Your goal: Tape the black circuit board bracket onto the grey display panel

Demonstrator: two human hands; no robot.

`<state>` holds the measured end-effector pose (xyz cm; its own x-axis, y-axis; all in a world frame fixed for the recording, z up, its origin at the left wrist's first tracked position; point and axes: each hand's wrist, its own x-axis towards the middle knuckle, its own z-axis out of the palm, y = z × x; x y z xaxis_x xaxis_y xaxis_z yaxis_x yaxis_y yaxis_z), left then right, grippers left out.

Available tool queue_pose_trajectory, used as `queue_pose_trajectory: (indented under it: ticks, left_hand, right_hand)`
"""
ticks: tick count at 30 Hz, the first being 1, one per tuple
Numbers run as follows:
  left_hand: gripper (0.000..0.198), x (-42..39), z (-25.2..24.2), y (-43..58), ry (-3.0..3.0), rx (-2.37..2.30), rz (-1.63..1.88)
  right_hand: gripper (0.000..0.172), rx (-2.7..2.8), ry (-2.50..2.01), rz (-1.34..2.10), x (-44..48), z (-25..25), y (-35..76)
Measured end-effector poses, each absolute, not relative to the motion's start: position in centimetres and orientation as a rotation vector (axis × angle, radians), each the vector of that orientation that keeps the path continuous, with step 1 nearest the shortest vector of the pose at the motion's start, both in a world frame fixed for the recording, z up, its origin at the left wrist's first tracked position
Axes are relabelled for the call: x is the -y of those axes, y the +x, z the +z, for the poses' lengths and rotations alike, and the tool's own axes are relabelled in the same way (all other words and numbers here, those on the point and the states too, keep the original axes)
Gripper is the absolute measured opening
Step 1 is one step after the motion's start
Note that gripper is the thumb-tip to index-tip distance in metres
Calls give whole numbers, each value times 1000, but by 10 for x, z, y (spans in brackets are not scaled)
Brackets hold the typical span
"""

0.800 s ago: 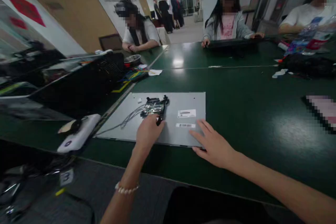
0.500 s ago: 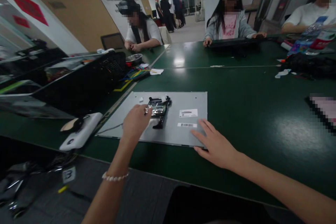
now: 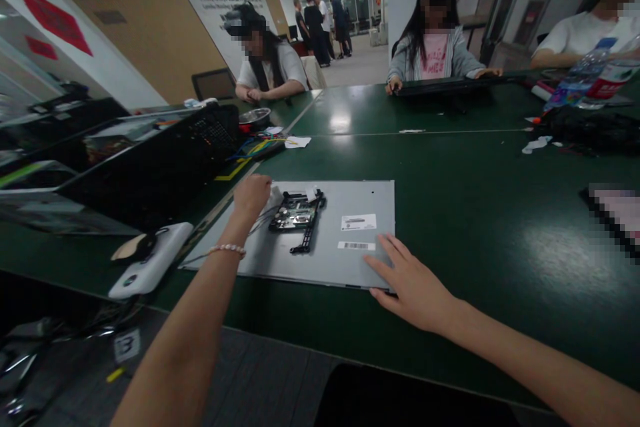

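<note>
A grey metal panel (image 3: 345,260) lies flat on the green table (image 3: 475,213) in front of me. A small circuit board in a black bracket (image 3: 296,211) sits on its upper left part, with thin wires running off to the left. My left hand (image 3: 251,192) is closed at the panel's far left corner, on the wires or a white piece beside the board; what it holds is hidden. My right hand (image 3: 411,283) lies flat and open on the panel's near right corner, fingers spread, below two white labels (image 3: 357,222).
A white device (image 3: 150,260) lies left of the panel. A black monitor back (image 3: 165,160) and coloured cables (image 3: 260,145) are further left. Three people sit across the table. Bottles (image 3: 585,83) and a black bag (image 3: 590,130) are at the far right.
My left hand has moved away from the near end of the black bracket, up and left past the board, to the panel's far left corner. My right hand has stayed put.
</note>
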<state>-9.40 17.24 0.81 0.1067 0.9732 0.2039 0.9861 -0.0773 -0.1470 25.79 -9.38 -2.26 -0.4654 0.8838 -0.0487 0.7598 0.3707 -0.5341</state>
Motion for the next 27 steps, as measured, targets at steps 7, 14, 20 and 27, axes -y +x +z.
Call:
queue_pose_trajectory:
  ticks: [7,14,20,27]
  left_hand:
    - [38,-203,9,-55,-2147,1865,84]
    - [41,-192,15,-49,-2325,1755,70]
    - [54,-143,24,-46,-2794,1334,29]
    - [35,-141,23,-37,-2689,1404,70]
  right_hand:
    - [62,2393,-1464,735,92,-21,257]
    - [61,2391,-1448,726,91,-20,257]
    - [63,2386,-1446,762,90,-23,259]
    - [63,2395,-1448,743,89,-21,259]
